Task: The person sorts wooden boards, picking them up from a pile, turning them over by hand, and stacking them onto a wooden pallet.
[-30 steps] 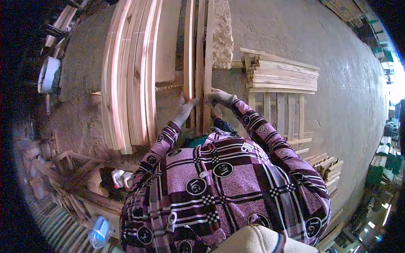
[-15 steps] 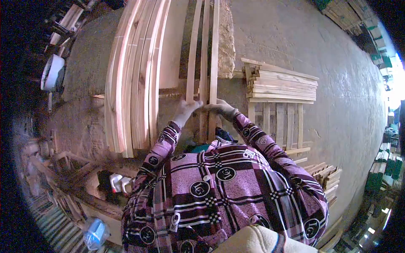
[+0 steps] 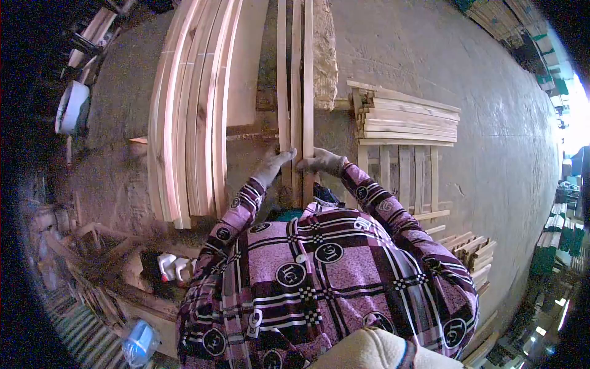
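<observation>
Three long wooden strips run away from my body, side by side. My left hand (image 3: 275,166) is closed around the left strip (image 3: 283,80), its thumb near the middle strip (image 3: 296,92). On the other side, my right hand (image 3: 323,162) grips the right strip (image 3: 308,86), with its fingers lying over the top. Both hands seem to be gloved in a pale fabric. The near ends of the strips reach down towards my shirt, and the undersides of my hands are hidden.
Left of the strips lies a stack of long boards (image 3: 193,111). To the right, short slats (image 3: 405,120) are piled on a slatted wooden frame (image 3: 402,175). A rough-edged slab (image 3: 324,55) lies beyond my hands. More short pieces (image 3: 473,252) sit near my right elbow.
The strips and surroundings have shifted slightly left in view. My hands have moved a little along with them, both staying on the strips, and the left thumb now points more upward.
</observation>
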{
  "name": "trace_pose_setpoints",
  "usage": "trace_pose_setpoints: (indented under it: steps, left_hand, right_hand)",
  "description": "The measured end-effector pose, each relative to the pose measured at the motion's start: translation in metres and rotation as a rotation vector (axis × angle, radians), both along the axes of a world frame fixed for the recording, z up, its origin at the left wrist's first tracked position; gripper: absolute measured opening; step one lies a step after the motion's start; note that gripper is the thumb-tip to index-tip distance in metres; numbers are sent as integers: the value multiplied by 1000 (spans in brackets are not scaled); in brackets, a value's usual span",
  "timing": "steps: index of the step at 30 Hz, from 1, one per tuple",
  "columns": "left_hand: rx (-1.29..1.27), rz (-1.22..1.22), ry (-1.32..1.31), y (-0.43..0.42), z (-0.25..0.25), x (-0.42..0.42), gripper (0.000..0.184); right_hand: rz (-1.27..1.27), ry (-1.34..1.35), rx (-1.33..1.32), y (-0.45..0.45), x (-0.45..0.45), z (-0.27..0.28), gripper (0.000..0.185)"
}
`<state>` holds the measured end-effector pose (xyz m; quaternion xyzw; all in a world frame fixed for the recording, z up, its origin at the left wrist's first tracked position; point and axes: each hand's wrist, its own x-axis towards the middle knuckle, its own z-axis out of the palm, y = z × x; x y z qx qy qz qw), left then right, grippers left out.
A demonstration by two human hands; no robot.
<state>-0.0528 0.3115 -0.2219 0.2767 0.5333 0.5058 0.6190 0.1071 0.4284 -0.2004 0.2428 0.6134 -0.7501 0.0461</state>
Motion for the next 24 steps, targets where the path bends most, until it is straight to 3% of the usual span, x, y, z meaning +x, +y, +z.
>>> trace_pose_setpoints:
  steps: [3, 4, 7, 8, 10, 11, 13, 15, 17, 18, 20, 21, 23, 24]
  left_hand:
    - [-135, 38, 117, 3, -19, 1, 62]
    - [-168, -11, 146, 4, 13, -2, 67]
    - [-288, -55, 273, 2, 10, -4, 61]
    - [-294, -52, 273, 0, 7, -4, 61]
    - [114, -81, 415, -2, -4, -5, 51]
    - [111, -82, 416, 1, -6, -4, 51]
    - [-12, 174, 156, 6, -1, -2, 45]
    - [17, 209, 187, 7, -16, -6, 46]
    - [51, 158, 514, 9, -34, -13, 47]
    - [46, 155, 512, 8, -24, -9, 47]
    - [-103, 410, 963, 8, 15, 3, 45]
    - [-103, 403, 962, 5, 19, 5, 45]
    - [37, 405, 521, 5, 20, 6, 45]
    - [40, 387, 517, 3, 7, 4, 45]
  right_hand:
    - [18, -32, 2, -4, -3, -7, 34]
    - [-37, 6, -58, -7, -3, -2, 35]
    - [-84, 119, -175, -1, -3, -32, 42]
    - [-93, 75, -74, 2, -5, -39, 43]
    - [-86, 1, 146, 10, -12, -55, 38]
    - [-87, 2, 143, 11, -9, -64, 38]
    - [-110, -34, 54, 8, -15, -38, 31]
    - [-169, 38, -87, 3, -21, -8, 27]
    - [-162, 12, -47, 4, -23, 3, 31]
    - [-163, 8, -53, 4, -23, -2, 31]
    - [-302, 53, -67, 12, -31, -18, 34]
    - [-308, 51, -69, 17, -34, -27, 34]
    - [-302, 61, -86, 36, -40, -46, 35]
    - [-290, 32, -100, 47, -41, -56, 34]
